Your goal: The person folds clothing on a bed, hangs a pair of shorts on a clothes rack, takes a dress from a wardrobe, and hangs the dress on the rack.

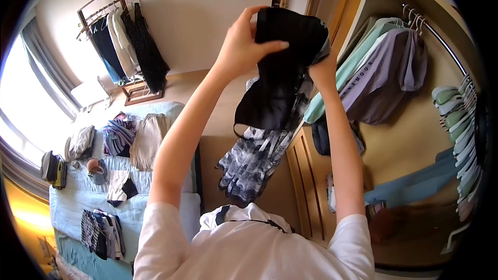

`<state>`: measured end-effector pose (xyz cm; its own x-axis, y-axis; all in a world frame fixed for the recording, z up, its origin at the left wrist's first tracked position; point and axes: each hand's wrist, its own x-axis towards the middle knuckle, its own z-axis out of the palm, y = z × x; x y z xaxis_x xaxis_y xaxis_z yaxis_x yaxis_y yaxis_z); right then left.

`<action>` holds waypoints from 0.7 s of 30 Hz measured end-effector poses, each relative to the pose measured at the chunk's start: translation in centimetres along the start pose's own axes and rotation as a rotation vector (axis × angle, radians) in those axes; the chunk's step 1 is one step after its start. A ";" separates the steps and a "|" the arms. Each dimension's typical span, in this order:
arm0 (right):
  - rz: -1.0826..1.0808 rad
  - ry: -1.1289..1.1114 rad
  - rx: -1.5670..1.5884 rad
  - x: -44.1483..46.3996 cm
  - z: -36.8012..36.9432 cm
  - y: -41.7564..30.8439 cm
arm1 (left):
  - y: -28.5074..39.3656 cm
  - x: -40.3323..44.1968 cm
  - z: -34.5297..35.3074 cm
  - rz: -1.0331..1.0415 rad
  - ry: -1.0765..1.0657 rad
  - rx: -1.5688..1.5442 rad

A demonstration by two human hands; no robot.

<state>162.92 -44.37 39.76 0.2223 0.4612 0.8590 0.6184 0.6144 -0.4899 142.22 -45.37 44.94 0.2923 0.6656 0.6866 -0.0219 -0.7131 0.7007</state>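
Note:
A dress with a black top (282, 67) and a grey-and-white patterned skirt (254, 161) hangs in front of me at arm's length. My left hand (246, 46) is closed on the upper left edge of the black part, its thumb lying across the front. On the other side my right hand (322, 70) grips the same dress, with its fingers mostly hidden behind the cloth. A thin black strap loops out low on the left of the black part. The skirt drops down toward the floor.
To the right, an open wardrobe (404, 161) holds hanging shirts (381, 72) and several empty hangers (461, 140). Folded clothes (148, 140) lie on the blue bed (171, 109) at left. Behind it stands a wooden clothes rack (142, 92) with garments.

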 end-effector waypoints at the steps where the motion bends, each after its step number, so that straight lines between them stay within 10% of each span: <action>1: 0.020 -0.108 0.004 0.1 -0.4 0.8 | 0.4 0.9 0.0 0.068 0.078 0.173; 4: 0.123 -0.372 0.030 0.9 -3.2 3.8 | 1.3 4.8 -1.6 0.583 0.249 0.566; 7: 0.238 -0.619 0.646 3.0 -6.5 -2.2 | 5.7 4.6 1.4 0.594 -0.044 0.669; 11: -0.014 -0.354 -0.011 4.7 -4.9 -5.3 | 3.3 5.1 3.6 0.714 -0.101 0.815; 13: -0.199 -0.068 -0.116 5.7 -4.3 -3.5 | 1.9 3.6 3.2 0.634 0.096 0.577; 15: -0.350 0.022 -0.121 6.6 -5.0 -2.4 | -1.4 0.5 2.0 -0.011 -0.119 0.776; 17: -0.364 -0.007 -0.094 7.1 -6.0 -2.8 | -5.8 -1.7 0.4 -0.062 -0.374 0.860; 21: -0.392 -0.172 -0.255 8.5 -7.6 0.8 | -5.0 -2.4 -1.7 -0.368 -0.178 1.010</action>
<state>171.10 -44.82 47.80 -0.1787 0.3388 0.9237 0.7999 0.5966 -0.0641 140.05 -43.01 40.15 0.2566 0.8919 0.3724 0.8670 -0.3827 0.3192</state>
